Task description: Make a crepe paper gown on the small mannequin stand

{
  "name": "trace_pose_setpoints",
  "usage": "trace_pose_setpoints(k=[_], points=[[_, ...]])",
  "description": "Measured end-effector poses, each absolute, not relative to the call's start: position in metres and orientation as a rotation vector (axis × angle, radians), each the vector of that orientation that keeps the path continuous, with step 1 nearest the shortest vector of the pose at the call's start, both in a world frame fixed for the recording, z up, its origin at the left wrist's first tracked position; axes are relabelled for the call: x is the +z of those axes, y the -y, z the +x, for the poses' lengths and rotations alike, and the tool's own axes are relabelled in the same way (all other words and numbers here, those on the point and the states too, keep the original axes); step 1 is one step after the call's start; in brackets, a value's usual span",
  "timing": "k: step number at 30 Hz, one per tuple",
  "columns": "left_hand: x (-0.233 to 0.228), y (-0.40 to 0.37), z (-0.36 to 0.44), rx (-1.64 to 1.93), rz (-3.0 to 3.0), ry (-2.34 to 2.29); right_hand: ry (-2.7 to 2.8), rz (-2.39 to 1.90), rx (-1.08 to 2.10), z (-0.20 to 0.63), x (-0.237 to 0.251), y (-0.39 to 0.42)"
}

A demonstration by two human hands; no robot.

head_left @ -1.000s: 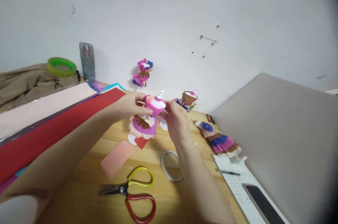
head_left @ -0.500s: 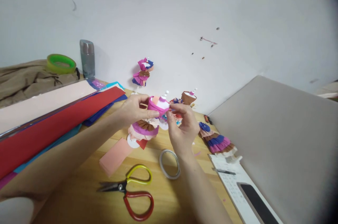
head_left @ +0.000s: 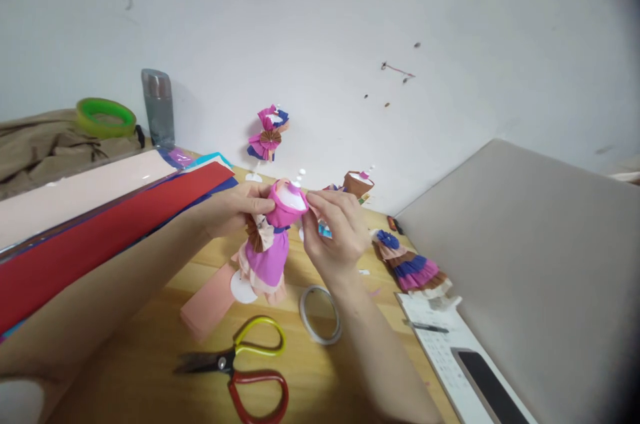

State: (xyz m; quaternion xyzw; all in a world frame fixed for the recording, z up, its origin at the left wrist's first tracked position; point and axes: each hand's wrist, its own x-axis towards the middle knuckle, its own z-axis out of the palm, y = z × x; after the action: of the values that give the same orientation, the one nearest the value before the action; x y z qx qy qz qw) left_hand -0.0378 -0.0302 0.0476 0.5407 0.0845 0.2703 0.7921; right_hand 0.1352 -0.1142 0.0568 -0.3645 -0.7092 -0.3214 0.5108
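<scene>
Paper doll [head_left: 267, 244] is the thing we have between both hands, and it stands up off the table [head_left: 150, 371] with its long axis close to upright, top tipped a little toward the right. Starting nearest us, the scissors [head_left: 240, 367] lie flat on the wood with the ring of tape [head_left: 320, 314] just to their right and a pink strip of paper [head_left: 203, 307] to their left, all apart from our hands. Above them, the doll's white round base sits at the table surface, just beside the strip's far end. Our left hand [head_left: 233, 207] comes in from the left and pinches the pink bodice at the doll's top, fingers closed on it. Our right hand [head_left: 333, 234] comes in from the right at the same height, its thumb and forefinger pressed to the other side of that bodice; both are equally close, facing each other across the doll's top. Farther back, another dressed doll [head_left: 410, 267] lies on its side to the right, a small figure [head_left: 267, 134] stands by the wall, and red paper sheets [head_left: 100, 237] stretch away on the left.
</scene>
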Motion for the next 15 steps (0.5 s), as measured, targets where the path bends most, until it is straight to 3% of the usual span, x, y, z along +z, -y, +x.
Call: trace_pose_setpoints(k=[15], points=[[0.028,0.014,-0.04,0.539,1.158,-0.142,1.74,-0.764,-0.929,0.129,0.059,0.109]])
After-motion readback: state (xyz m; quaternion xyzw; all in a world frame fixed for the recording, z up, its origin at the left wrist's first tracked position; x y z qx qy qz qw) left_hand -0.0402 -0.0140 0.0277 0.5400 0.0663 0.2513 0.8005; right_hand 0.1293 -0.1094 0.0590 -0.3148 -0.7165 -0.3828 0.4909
